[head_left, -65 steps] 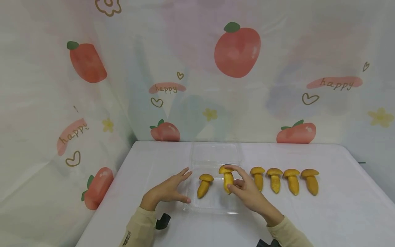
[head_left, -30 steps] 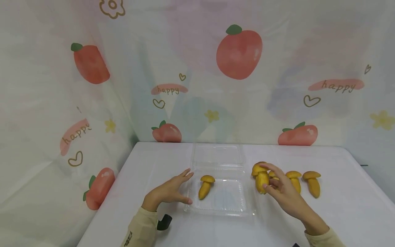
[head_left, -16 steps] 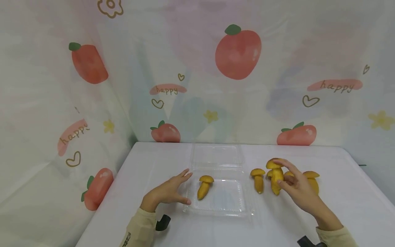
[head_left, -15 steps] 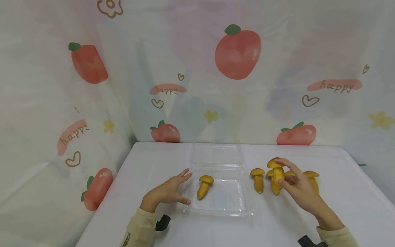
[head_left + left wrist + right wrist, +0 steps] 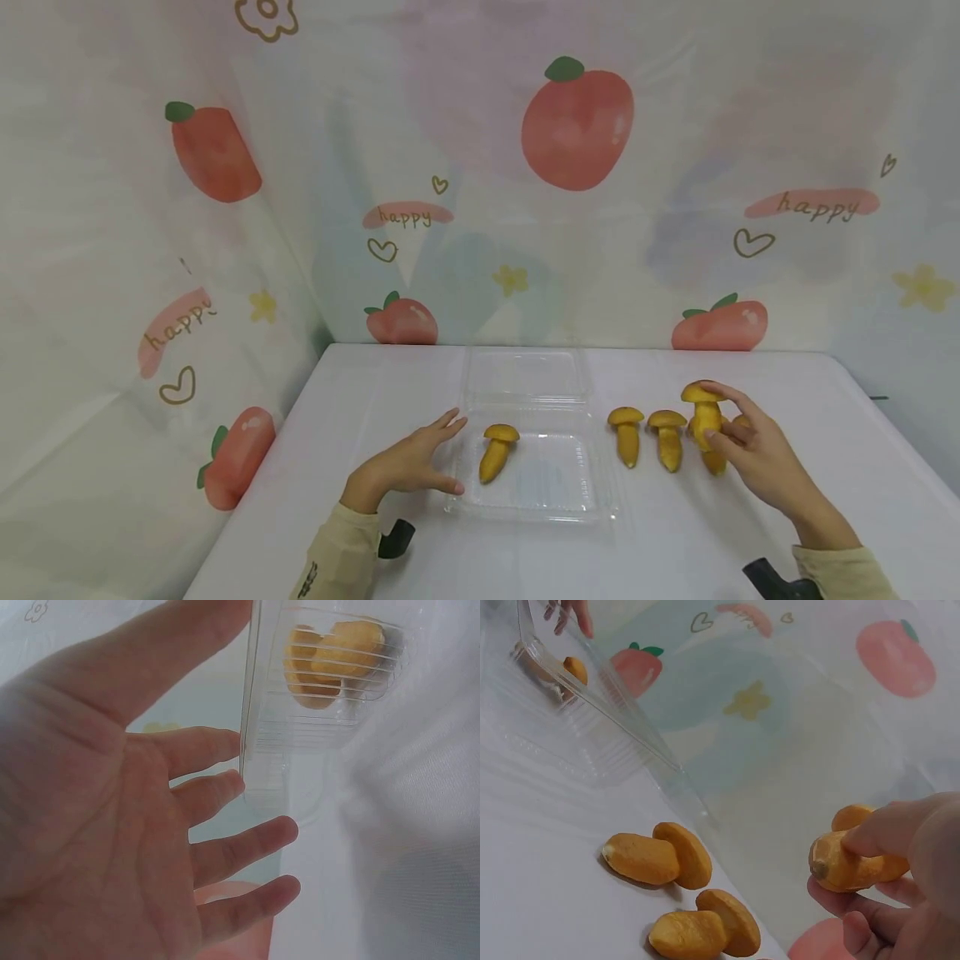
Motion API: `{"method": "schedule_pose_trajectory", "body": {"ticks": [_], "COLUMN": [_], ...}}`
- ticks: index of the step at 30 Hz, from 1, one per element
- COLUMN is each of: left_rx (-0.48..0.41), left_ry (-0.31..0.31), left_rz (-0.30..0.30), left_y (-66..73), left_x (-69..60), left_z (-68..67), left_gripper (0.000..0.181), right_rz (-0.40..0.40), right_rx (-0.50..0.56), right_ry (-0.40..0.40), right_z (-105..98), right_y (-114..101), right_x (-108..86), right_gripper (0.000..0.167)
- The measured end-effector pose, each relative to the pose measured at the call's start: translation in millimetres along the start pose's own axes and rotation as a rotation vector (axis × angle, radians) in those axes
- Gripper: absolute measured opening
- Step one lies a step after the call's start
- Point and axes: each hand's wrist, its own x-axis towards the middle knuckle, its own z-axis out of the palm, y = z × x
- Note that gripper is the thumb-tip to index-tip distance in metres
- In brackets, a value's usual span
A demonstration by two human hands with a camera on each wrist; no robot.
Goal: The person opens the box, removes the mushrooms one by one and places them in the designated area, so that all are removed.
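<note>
My right hand [image 5: 765,458] pinches a yellow-brown mushroom [image 5: 703,404] by cap and stem, upright, at the right part of the table. It overlaps another mushroom [image 5: 715,464] in the row; one more behind the fingers is mostly hidden. Two others, a mushroom [image 5: 626,437] and its neighbour [image 5: 667,442], lie in plain sight to the left. My left hand [image 5: 405,458] is spread with relaxed fingers at the left side of a clear plastic clamshell box [image 5: 555,507]. Inside the box lies a single mushroom [image 5: 497,454]. The left wrist view shows thumb and fingertips by the box rim [image 5: 250,697].
The box's transparent lid [image 5: 525,375] is folded back toward the rear wall. A white cloth [image 5: 510,558] covers the table. Printed fabric [image 5: 465,100] with fruit and hearts hangs behind and on the left.
My right hand has carried the held mushroom rightward from above the box, past the first two mushrooms in the row, to the third. My left hand has stayed beside the box.
</note>
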Motion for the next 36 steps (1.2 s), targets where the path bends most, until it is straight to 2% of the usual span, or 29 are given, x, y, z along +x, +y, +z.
{"method": "schedule_pose_trajectory", "body": {"ticks": [3, 12, 28, 36], "left_rx": [-0.009, -0.014, -0.014, -0.013], "left_ry": [-0.003, -0.005, -0.006, -0.002], "left_rz": [-0.001, 0.022, 0.025, 0.028], "left_y": [-0.1, -1.9, -3.5, -3.7], "left_x": [0.5, 1.5, 1.1, 1.4], "left_z": [-0.4, -0.2, -0.3, 0.7], "left_gripper": [0.100, 0.101, 0.101, 0.101], "right_rz": [0.026, 0.016, 0.145, 0.180], "right_rx": [-0.023, -0.053, -0.078, -0.076], "right_ry": [0.013, 0.042, 0.024, 0.062], "right_z": [-2, -9, -22, -26], "right_y": [3, 19, 38, 43], "right_x": [-0.9, -3.0, -6.9, -8.9], "right_gripper": [0.064, 0.064, 0.064, 0.062]}}
